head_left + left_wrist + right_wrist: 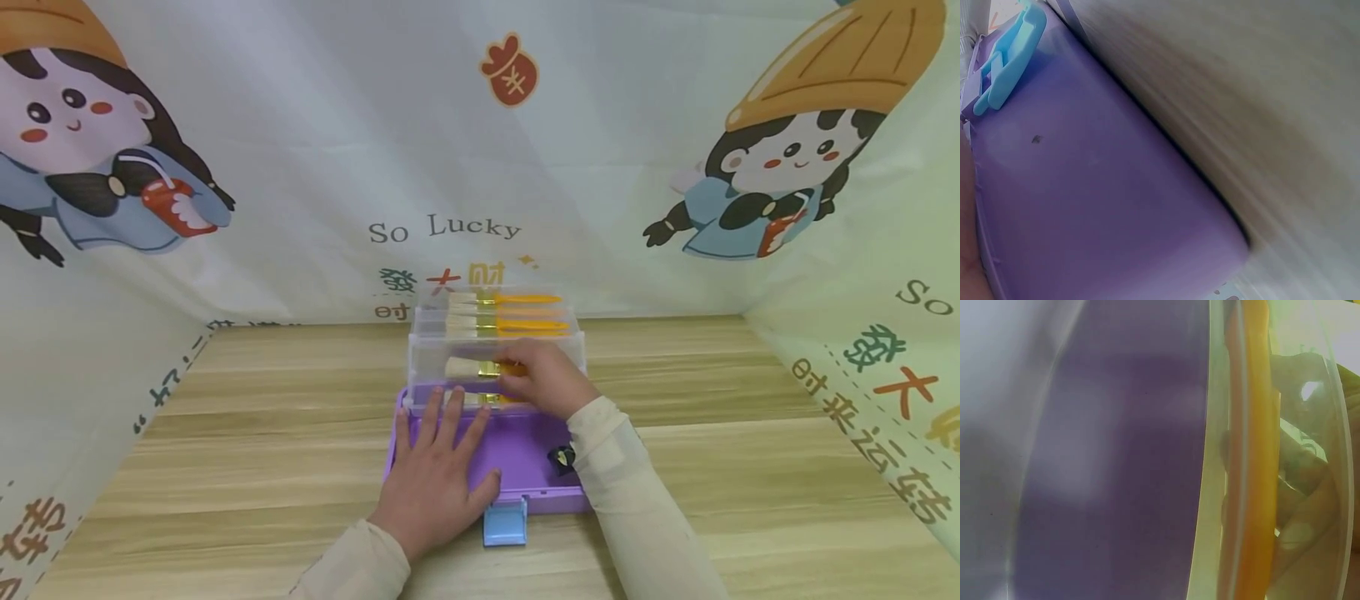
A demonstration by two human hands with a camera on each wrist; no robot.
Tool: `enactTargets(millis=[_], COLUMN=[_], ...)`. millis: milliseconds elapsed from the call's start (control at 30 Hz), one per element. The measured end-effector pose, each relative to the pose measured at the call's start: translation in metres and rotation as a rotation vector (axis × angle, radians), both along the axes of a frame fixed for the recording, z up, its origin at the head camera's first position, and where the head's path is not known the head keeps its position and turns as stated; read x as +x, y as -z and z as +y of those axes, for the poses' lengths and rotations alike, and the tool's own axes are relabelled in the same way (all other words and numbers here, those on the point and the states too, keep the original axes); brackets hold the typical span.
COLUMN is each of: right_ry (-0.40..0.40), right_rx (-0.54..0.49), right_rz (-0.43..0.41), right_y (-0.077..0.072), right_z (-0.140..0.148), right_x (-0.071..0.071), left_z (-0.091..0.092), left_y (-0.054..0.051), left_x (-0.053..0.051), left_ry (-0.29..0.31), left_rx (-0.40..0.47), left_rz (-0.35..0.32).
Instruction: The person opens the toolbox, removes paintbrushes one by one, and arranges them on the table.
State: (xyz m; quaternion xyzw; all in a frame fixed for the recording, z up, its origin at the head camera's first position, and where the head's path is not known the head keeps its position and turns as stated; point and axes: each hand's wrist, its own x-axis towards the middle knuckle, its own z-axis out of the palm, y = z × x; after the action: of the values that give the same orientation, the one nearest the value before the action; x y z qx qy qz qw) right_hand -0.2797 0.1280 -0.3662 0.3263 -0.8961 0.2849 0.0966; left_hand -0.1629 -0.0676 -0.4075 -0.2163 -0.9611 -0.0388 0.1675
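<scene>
Brush (pixel 463 368) with pale bristles is, in the head view, pinched behind its metal collar by the thumb and fingers of the right hand (pixel 543 377), at one o'clock of the open purple case (pixel 517 442). The clear plastic (pixel 427 354) stands at twelve o'clock, and we see more brushes (pixel 465 326) there, though we cannot tell which are reflections. The left hand (pixel 435 477) lies over the case at eight o'clock, its fingers spread wide. We note a small black object (pixel 561 459) at three o'clock and a blue latch (pixel 505 526) at six. In the left wrist view, the case fills the middle, the latch sits at ten o'clock, and we cannot tell the fingers. In the right wrist view, we find an orange handle (pixel 1260 450) at three o'clock; the hand shows beyond clear plastic, its finger positions unclear.
</scene>
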Motion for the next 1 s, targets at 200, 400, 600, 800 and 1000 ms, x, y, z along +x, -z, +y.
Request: enactTargets(millis=[200, 400, 600, 800, 1000], right_ry=[-0.008, -0.014, -0.017, -0.027, -0.021], right_rx=[-0.014, -0.022, -0.028, -0.063, -0.101], right_rz=[0.037, 0.044, 0.055, 0.035, 0.046], right_y=[0.000, 0.000, -0.004, -0.011, -0.023], right_z=[0.000, 0.000, 0.001, 0.003, 0.008], right_x=[-0.001, 0.000, 0.000, 0.003, 0.009], left_z=[-0.001, -0.001, 0.000, 0.001, 0.000], left_y=[0.001, 0.000, 0.000, 0.002, 0.001], left_x=[-0.001, 0.001, 0.000, -0.002, -0.001], left_ry=[0.001, 0.000, 0.002, 0.002, 0.000], left_rx=[0.003, 0.015, 0.021, 0.020, 0.016], left_rz=[0.007, -0.009, 0.006, 0.011, 0.001])
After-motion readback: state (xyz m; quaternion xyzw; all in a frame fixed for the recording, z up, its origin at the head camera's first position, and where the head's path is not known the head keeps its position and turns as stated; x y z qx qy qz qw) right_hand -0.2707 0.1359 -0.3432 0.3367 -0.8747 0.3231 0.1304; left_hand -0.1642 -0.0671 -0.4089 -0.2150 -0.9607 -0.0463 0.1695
